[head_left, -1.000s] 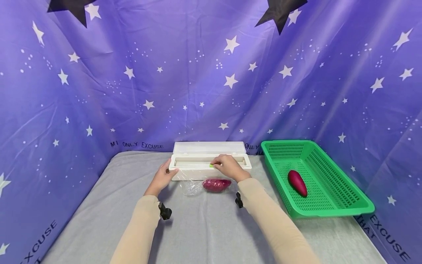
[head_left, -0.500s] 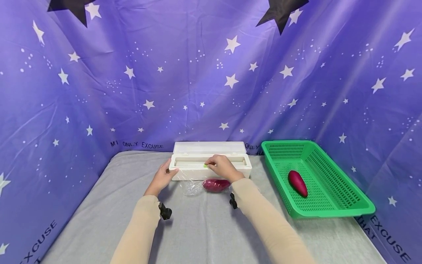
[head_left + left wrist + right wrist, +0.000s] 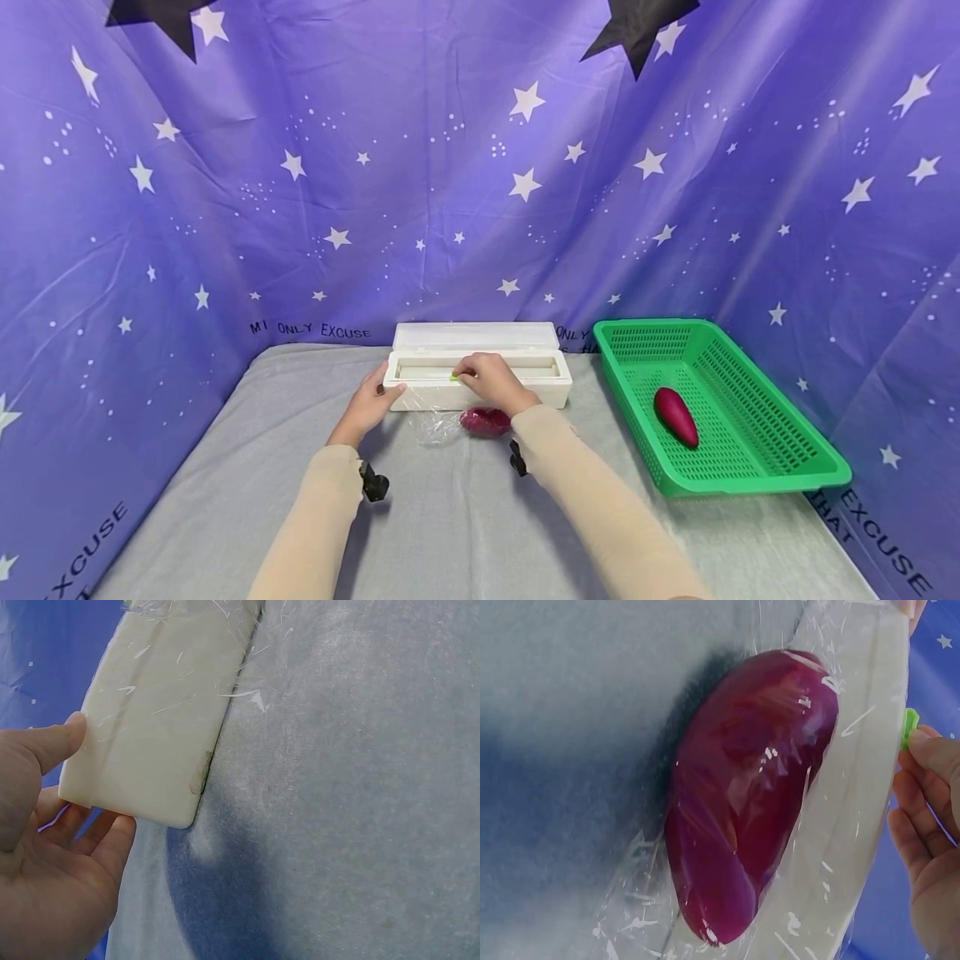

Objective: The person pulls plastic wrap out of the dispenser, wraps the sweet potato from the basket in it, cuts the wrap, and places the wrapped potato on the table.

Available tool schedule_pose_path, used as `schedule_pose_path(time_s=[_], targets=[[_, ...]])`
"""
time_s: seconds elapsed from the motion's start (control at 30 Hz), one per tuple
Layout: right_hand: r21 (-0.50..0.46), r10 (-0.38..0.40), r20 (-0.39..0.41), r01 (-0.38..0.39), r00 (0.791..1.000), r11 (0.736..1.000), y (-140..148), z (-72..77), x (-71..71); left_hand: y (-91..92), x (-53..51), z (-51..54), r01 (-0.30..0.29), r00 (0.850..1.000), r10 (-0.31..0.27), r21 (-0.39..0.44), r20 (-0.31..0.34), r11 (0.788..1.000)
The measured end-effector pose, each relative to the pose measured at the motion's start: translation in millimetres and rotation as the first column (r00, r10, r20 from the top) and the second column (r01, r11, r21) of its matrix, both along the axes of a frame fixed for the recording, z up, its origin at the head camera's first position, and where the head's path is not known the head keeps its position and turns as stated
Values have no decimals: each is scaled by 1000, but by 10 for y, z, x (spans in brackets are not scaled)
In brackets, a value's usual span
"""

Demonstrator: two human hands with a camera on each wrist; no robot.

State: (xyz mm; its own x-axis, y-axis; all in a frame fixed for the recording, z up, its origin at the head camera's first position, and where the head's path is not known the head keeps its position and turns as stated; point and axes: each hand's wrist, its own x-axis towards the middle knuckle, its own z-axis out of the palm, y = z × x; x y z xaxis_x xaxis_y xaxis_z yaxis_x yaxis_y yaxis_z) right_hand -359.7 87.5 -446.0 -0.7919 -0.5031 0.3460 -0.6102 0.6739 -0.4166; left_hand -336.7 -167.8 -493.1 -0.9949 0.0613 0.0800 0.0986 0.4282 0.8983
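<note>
A white cling film dispenser point(image 3: 551, 395) stands near the back of the table with its lid point(image 3: 474, 335) raised. My left hand point(image 3: 365, 410) grips its left end, thumb point(image 3: 73, 733) on the upper edge and the other fingers around the end. Along the front edge, my right hand point(image 3: 493, 383) pinches a small green slide cutter point(image 3: 910, 729) between thumb and index finger. Clear cling film point(image 3: 437, 428) hangs over the dispenser's front onto the cloth. Under that film lies a purple-red sweet potato point(image 3: 750, 791), directly before the dispenser and partly hidden by my right wrist in the head view.
To the right stands a green slotted basket point(image 3: 750, 483) with another purple-red sweet potato point(image 3: 676, 417) inside. Grey cloth point(image 3: 442, 525) covers the table. A purple star-print curtain point(image 3: 420, 167) rises behind and on both sides.
My right hand has slid leftward along the dispenser's front edge with the green slide cutter. The left hand stays on the left end.
</note>
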Motion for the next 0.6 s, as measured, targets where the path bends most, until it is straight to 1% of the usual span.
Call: schedule_pose_path(time_s=[0.1,0.27,0.4,0.47,0.6], targets=[[1,-1,4,1,1000,1000,-35,-2,-1,4,3,8,-1,1000,1,2,2,1000],[-4,-2,-1,2,1000,1000,-102,-1,6,11,-5,12,10,1000,-10,12,-21,1000],[-12,1,-12,-1,1000,1000,-163,-8,16,2,-6,6,5,1000,-5,18,-2,1000],[-8,-3,-26,3,1000,1000,-196,-18,15,-1,-8,-1,6,1000,-6,13,6,1000],[6,-16,-61,16,998,1000,-264,-44,5,-1,-14,3,20,1000,-20,22,-1,1000]])
